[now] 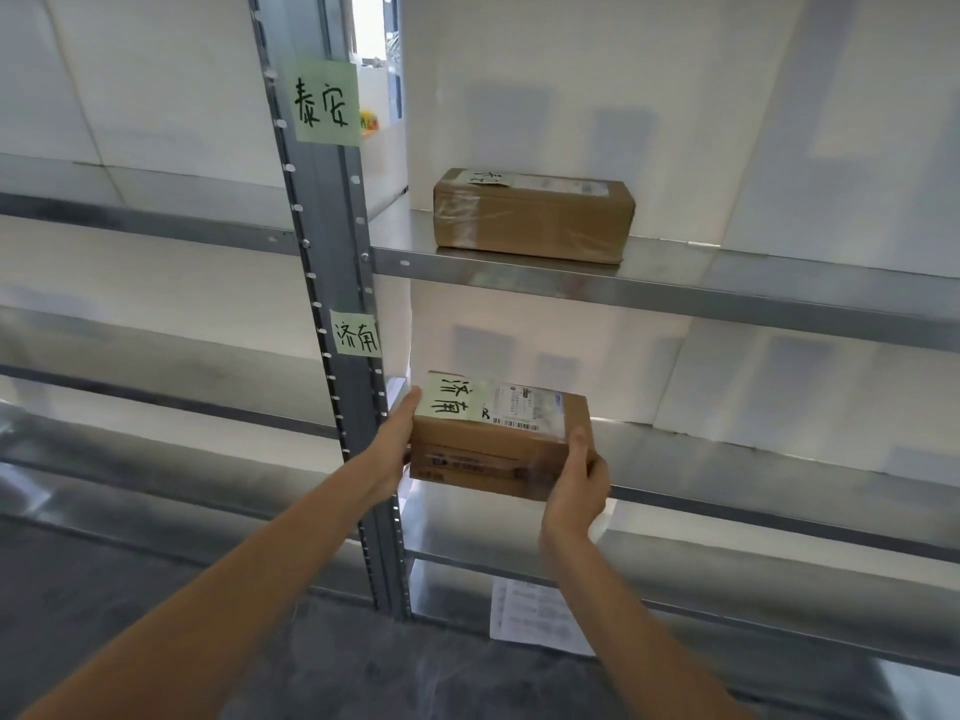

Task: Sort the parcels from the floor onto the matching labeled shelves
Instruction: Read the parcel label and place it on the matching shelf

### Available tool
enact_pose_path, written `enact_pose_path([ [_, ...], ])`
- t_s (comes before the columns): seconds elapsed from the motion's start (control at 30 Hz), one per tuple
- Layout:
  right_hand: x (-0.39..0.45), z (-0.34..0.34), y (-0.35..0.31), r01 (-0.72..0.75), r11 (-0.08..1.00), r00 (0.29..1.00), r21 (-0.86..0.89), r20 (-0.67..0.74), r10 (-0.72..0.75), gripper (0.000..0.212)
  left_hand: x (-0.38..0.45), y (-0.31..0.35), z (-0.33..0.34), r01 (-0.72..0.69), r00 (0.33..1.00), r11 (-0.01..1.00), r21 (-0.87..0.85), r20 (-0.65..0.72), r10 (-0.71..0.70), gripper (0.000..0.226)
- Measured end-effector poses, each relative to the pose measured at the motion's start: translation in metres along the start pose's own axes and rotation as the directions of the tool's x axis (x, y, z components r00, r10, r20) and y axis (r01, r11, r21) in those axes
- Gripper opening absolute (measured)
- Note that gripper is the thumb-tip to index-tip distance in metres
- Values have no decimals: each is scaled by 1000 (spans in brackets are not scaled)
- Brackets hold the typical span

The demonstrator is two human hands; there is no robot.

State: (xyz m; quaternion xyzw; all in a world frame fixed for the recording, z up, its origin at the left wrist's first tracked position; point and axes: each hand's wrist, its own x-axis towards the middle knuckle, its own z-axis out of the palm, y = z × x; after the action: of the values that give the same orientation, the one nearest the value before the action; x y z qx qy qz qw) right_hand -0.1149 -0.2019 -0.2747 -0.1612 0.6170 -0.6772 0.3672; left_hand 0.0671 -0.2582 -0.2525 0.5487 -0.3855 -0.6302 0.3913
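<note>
A small brown cardboard parcel with a green handwritten note and a white shipping label on top is held at the front edge of the middle metal shelf. My left hand grips its left end, and my right hand grips its right front corner. A green label on the upright post beside this shelf carries the same characters as the parcel's note. One shelf up, a longer brown parcel wrapped in clear tape lies on the upper shelf, next to another green label on the post.
The grey perforated upright post stands just left of the held parcel. More metal shelves run off to the left. A printed white sheet lies on the lowest shelf. White panels back the shelving.
</note>
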Motion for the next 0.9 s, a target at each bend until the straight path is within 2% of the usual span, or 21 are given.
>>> enact_pose_path([
  [0.13, 37, 11, 13, -13, 995, 999, -98, 52, 18, 38, 37, 0, 7, -13, 997, 998, 64, -75, 18, 41],
  [0.27, 73, 23, 22, 0, 982, 990, -187, 136, 26, 41, 80, -3, 14, 10, 988, 992, 128, -157, 11, 47],
  [0.37, 104, 35, 31, 8, 971, 982, -239, 185, 38, 42, 118, -13, 20, 34, 987, 982, 184, -159, -5, 62],
  [0.4, 115, 39, 34, 9, 968, 980, -249, 193, 41, 42, 129, -15, 22, 44, 986, 982, 182, -166, -14, 64],
  [0.53, 157, 50, 49, 10, 959, 971, -282, 231, 57, 36, 169, -24, 30, 70, 978, 985, 155, -205, -38, 40],
  [0.63, 184, 60, 67, -1, 953, 960, -304, 266, 86, 36, 202, -33, 33, 73, 976, 987, 142, -214, -42, 30],
  [0.9, 228, 82, 106, -5, 942, 959, -334, 267, 99, 33, 257, -51, 31, 50, 964, 999, 16, -262, -44, 26],
])
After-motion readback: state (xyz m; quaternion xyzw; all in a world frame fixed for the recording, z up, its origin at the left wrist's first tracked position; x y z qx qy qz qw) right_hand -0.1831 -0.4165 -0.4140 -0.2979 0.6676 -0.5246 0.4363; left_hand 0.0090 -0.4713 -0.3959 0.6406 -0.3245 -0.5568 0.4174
